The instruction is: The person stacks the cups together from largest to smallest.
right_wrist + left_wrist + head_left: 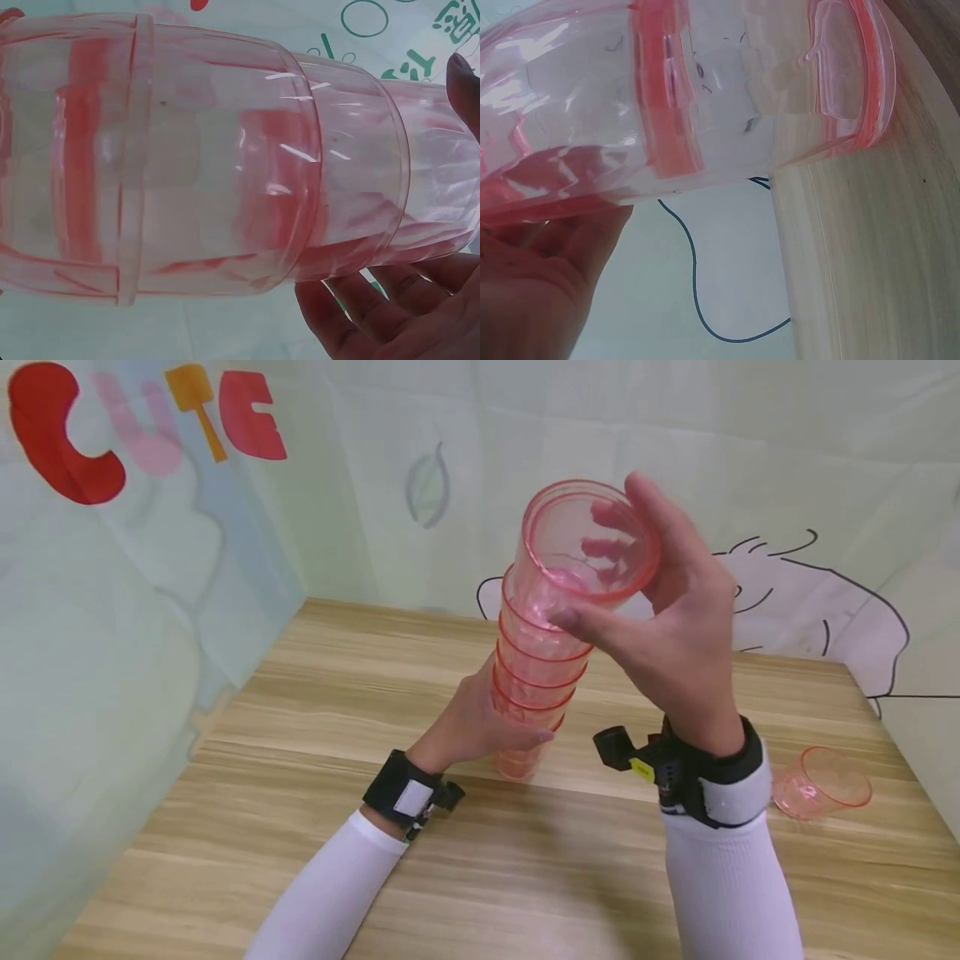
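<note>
A tall stack of nested, see-through pink plastic cups [536, 672] leans slightly between both hands over the table. Around its lower part my left hand [480, 714] curls, thumb across the front. My right hand [675, 602] grips the top cup [551, 560] near its rim, thumb in front and fingers showing through the far wall. This top cup sits higher out of the stack than the cups beneath it. In the left wrist view, clear ribbed cup walls [727, 82] pass above the hand [540, 277]. The right wrist view shows overlapping cup rims and fingers [367, 307] below them.
One more pink cup [821, 785] lies tipped on its side at the right of the wood-grain table [300, 827], beside my right wrist. A printed cloth backdrop [375, 468] with cartoon drawings and coloured letters closes off the back and sides.
</note>
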Demonstrator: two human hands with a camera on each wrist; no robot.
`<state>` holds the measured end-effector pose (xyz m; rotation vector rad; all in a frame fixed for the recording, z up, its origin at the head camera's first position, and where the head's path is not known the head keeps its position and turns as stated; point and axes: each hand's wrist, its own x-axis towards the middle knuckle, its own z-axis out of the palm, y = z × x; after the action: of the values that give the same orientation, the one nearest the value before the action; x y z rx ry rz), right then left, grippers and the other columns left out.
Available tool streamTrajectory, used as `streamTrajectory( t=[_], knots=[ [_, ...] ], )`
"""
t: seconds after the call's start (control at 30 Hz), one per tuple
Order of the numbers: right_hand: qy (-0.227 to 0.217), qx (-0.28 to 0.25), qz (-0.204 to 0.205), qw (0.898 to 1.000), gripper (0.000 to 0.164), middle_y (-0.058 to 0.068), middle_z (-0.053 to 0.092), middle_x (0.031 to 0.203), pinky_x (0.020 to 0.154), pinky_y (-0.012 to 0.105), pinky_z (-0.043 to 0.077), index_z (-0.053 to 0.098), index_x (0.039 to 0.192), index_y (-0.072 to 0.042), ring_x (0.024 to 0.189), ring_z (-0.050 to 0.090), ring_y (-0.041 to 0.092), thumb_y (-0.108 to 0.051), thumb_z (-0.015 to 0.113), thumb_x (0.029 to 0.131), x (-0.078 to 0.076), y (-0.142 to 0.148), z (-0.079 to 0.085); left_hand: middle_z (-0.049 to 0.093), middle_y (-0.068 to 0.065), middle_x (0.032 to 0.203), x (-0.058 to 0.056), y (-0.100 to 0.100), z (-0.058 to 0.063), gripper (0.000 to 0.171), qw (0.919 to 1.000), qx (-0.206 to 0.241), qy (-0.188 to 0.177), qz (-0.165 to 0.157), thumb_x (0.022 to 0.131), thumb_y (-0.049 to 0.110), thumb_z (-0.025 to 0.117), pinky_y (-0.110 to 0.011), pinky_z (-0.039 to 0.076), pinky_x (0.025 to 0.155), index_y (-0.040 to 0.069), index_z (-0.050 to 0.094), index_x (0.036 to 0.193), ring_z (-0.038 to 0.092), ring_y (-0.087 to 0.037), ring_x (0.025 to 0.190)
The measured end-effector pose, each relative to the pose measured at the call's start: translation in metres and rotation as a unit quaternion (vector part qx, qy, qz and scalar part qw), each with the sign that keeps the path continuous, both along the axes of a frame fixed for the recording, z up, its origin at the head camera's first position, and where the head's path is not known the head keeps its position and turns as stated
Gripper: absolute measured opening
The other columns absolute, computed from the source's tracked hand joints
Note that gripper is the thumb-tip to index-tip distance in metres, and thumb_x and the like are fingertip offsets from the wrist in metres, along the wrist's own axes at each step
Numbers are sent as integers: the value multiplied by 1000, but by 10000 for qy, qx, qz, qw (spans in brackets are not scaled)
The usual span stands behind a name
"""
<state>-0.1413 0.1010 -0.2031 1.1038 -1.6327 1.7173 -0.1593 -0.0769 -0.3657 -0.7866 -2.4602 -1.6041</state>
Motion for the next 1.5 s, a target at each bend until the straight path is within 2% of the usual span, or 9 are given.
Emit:
streamTrajectory(
  t=[0.33,0.53,0.67,0.8,0.9,1.0,1.17,1.33,1.5],
  knots=[
    [-396,117,-142,9990,85,20,59,115,86,40,48,46,132,3,101,58,32,-18,88,61,-5,0,-7,57,12,111,-1,-1,-2,85,10000,91,20,28,63,45,82,-29,50,79,31,32,131,58,-6,94],
    [-264,497,-322,9979,75,16,60,116,83,39,50,49,131,-2,104,57,33,-11,85,65,-8,1,-13,56,12,111,-1,0,-2,84,9999,110,82,-33,63,44,82,-29,50,79,31,32,130,58,-6,94],
    [-210,514,-249,9981,71,18,60,116,82,40,50,50,130,-3,104,56,35,-9,82,68,-10,2,-16,56,9,112,0,1,2,85,9999,86,82,-105,65,39,83,-29,50,81,28,32,132,57,-7,96],
    [-422,463,-230,9978,69,20,60,115,82,39,50,50,129,-2,104,57,33,-8,82,68,-6,2,-14,57,6,111,10,3,17,81,9999,118,5,-98,66,28,83,-30,49,81,22,33,130,57,-8,95],
    [-745,451,-320,9957,69,20,59,115,84,39,49,50,129,0,105,57,32,-7,82,68,1,0,-9,58,6,108,19,4,30,77,9999,95,-33,10,67,24,83,-30,49,81,19,35,127,58,-7,93],
    [-1006,493,-423,9928,71,20,59,116,86,39,49,48,130,0,105,58,31,-10,82,69,8,-2,-5,59,6,107,22,4,35,77,9999,21,-121,73,67,22,83,-29,49,81,18,36,127,58,-7,92],
    [-1125,599,-423,9909,74,19,57,120,86,36,49,44,134,1,108,56,31,-14,80,72,13,-2,-5,58,6,108,23,4,35,77,9996,50,-282,37,67,22,83,-29,49,82,18,35,128,58,-7,93],
    [-1047,830,-394,9903,64,19,58,118,83,35,50,46,132,3,106,57,30,-2,74,75,12,0,-12,58,7,108,21,4,32,75,9996,62,-264,28,68,23,83,-29,49,82,19,36,127,58,-7,94],
    [-1115,1154,-370,9863,60,15,58,118,80,37,51,47,129,3,107,56,25,0,73,75,13,1,-17,59,7,107,21,4,32,74,9997,89,-236,52,68,24,83,-30,48,83,18,38,126,58,-7,93]
  ],
)
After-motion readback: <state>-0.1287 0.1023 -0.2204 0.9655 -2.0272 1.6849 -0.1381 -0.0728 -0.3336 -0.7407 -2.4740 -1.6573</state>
